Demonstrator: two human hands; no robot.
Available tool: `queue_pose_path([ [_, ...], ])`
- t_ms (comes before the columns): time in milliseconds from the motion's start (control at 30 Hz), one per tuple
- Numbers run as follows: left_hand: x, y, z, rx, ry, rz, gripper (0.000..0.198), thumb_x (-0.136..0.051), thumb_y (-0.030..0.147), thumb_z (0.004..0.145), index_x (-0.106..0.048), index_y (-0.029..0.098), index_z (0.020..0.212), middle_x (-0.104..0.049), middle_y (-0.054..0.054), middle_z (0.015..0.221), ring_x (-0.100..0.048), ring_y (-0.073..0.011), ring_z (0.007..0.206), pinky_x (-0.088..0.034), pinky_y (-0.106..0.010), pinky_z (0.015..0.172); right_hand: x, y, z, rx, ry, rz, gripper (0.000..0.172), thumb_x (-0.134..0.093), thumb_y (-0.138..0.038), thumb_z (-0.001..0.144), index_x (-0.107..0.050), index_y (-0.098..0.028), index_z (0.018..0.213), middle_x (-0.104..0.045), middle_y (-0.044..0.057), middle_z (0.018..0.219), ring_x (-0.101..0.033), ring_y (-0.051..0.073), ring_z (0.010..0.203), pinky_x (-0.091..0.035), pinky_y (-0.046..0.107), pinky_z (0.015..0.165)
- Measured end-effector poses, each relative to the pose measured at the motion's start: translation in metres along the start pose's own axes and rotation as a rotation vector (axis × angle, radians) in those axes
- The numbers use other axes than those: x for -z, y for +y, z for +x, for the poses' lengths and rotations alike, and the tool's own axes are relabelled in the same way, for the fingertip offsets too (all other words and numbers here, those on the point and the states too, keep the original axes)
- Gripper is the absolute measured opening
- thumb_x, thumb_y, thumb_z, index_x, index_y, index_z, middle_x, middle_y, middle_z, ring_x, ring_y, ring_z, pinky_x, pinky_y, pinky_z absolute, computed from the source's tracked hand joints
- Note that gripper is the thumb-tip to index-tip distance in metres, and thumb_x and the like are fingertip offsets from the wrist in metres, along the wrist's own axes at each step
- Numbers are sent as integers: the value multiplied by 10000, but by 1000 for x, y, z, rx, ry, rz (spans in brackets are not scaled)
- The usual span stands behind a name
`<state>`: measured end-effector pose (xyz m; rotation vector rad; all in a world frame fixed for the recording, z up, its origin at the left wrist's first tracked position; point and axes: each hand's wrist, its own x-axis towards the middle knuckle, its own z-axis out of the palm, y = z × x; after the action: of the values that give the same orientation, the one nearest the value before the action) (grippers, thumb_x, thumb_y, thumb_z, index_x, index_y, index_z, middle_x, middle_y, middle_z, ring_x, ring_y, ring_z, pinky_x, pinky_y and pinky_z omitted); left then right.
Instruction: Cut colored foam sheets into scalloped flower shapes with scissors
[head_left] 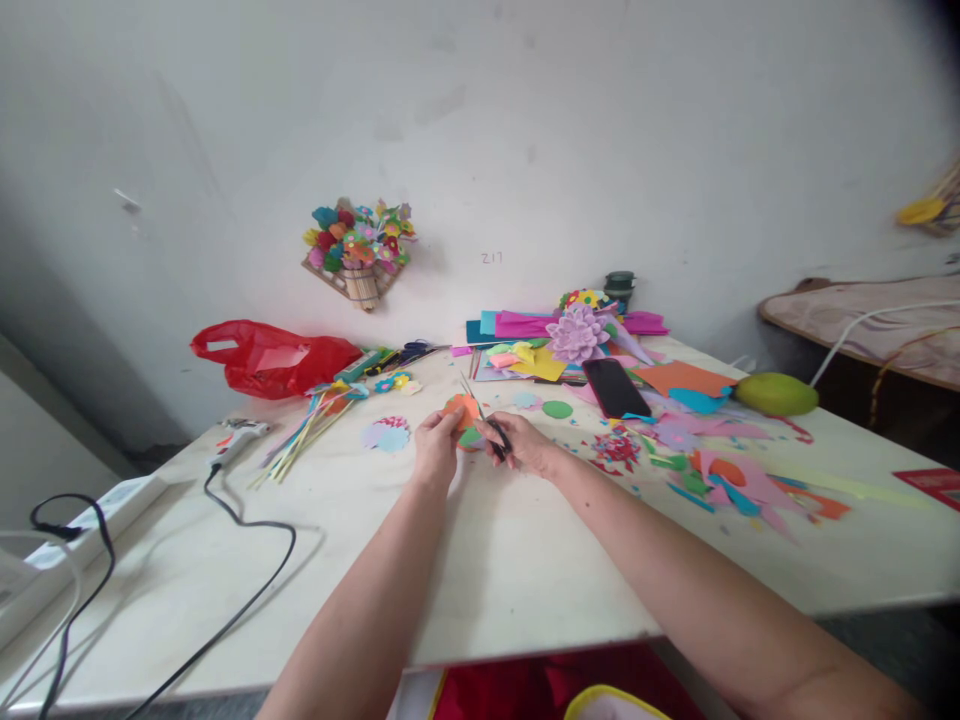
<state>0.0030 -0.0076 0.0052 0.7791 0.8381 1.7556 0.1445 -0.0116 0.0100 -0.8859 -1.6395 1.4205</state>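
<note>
Between the finger and thumb of my left hand (438, 445) is an orange paper piece (466, 408), roughly round. My right hand (523, 445) is closed around the dark handles of a pair of scissors (480, 405), whose blades point up and away beside the orange piece. Whether the blades touch the paper I cannot tell. Just beneath the hands a green round piece (471, 438) shows in part. Pale blue and pink scalloped circles (386, 434) lie to the left, and a green circle (557, 409) rests to the right.
A glue gun (238, 438) with its black cord and a white power strip (112, 520) occupy the left side. Behind are a red plastic bag (274, 358) and thin sticks (311, 435). Rightward lie a phone (615, 388), paper scraps (750, 485) and a yellow-green oval object (777, 394).
</note>
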Motion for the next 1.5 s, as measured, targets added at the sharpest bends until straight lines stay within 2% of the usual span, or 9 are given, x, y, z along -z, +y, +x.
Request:
queue_pose_path([
  [900,0,1,0,3,18,-8,328,-826,225,460,-511,151,515,-536,44,514,-505,-74,502,-389,-218,546,1,10,5,3,-8,-2,392,-614,-551,757,-506,-176,800,-544,-45,577,-498,69,397,-266,159,293],
  [1500,1,-2,2,-4,26,-16,302,-818,229,465,-533,147,520,-530,40,522,-497,-74,512,-381,-213,542,-4,3,3,-38,22,-56,348,-595,-514,777,-495,-184,821,-502,-58,557,-462,62,377,-240,156,284],
])
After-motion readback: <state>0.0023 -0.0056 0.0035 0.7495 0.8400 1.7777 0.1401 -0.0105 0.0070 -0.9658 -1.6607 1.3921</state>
